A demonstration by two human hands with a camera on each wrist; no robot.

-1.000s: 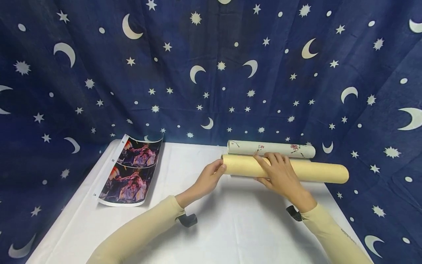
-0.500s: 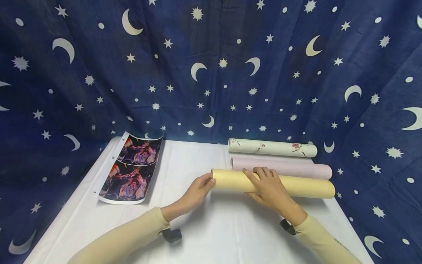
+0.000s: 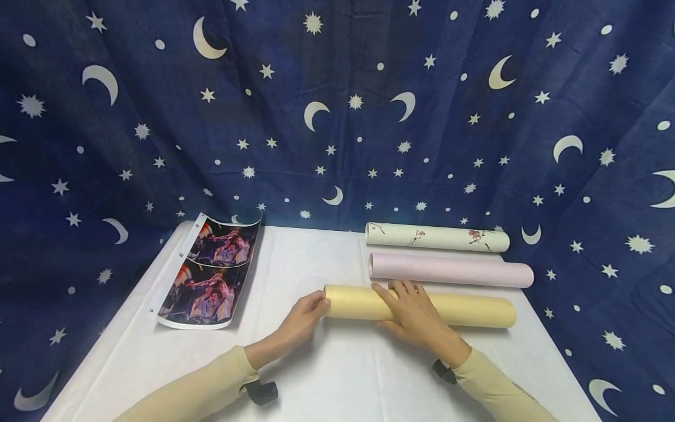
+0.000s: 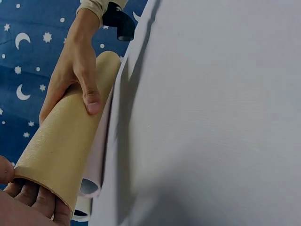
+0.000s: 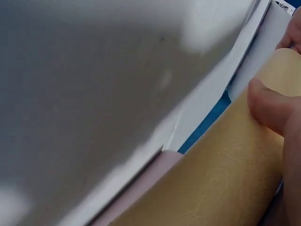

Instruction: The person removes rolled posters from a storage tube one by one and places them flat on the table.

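Note:
A yellow roll of wallpaper (image 3: pixel 469 310) lies crosswise over the white table in the head view. My left hand (image 3: pixel 302 319) pinches its left end; in the left wrist view the fingers (image 4: pixel 43 200) reach inside the tube's open end with the thumb outside. My right hand (image 3: pixel 413 310) grips the roll around its middle, thumb on the near side and fingers over the top. Behind it lies a pink roll (image 3: pixel 453 270), apart from the yellow one. Farther back rests a cream roll (image 3: pixel 437 237) with a red flower pattern.
A curling printed sheet (image 3: pixel 211 272) with two dark stage photos lies at the table's left back. The white cloth (image 3: pixel 337 375) covers the table. A blue curtain (image 3: pixel 274 117) with moons and stars hangs behind and at both sides.
Both hands have brought the yellow roll toward the person and to the left. The pink roll, hidden behind it earlier, now shows fully.

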